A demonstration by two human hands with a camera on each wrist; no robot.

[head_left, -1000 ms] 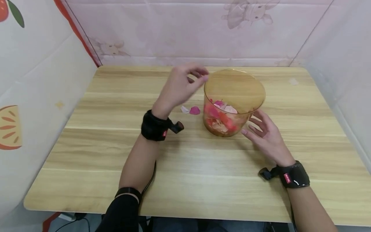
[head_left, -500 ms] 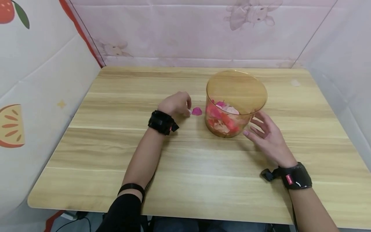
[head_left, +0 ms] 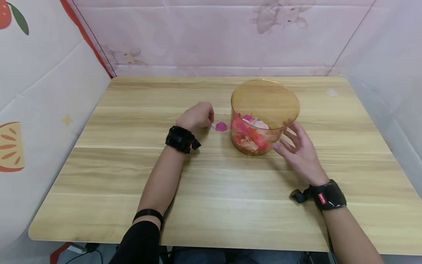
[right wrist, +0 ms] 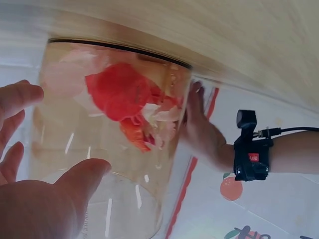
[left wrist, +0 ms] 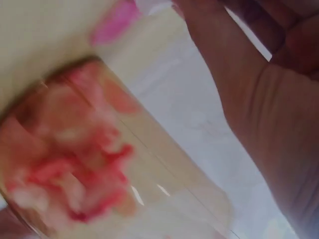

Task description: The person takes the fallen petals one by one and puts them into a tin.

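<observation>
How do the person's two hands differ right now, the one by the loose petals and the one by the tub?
The left hand is curled, fingertips down on a pale petal beside the pink petal; the right hand is spread open beside the amber tub. The left lies knuckles up, the right palm up. Both wear black wrist straps.

A second ago the left hand (head_left: pixel 196 116) was raised near the rim of the jar (head_left: pixel 263 117); it has since dropped to the tabletop (head_left: pixel 132 176), fingers curled, apparently pinching the pale petal (head_left: pixel 213 126) beside the pink petal (head_left: pixel 221 126). The right hand (head_left: pixel 298 150) has edged closer to the jar.
</observation>
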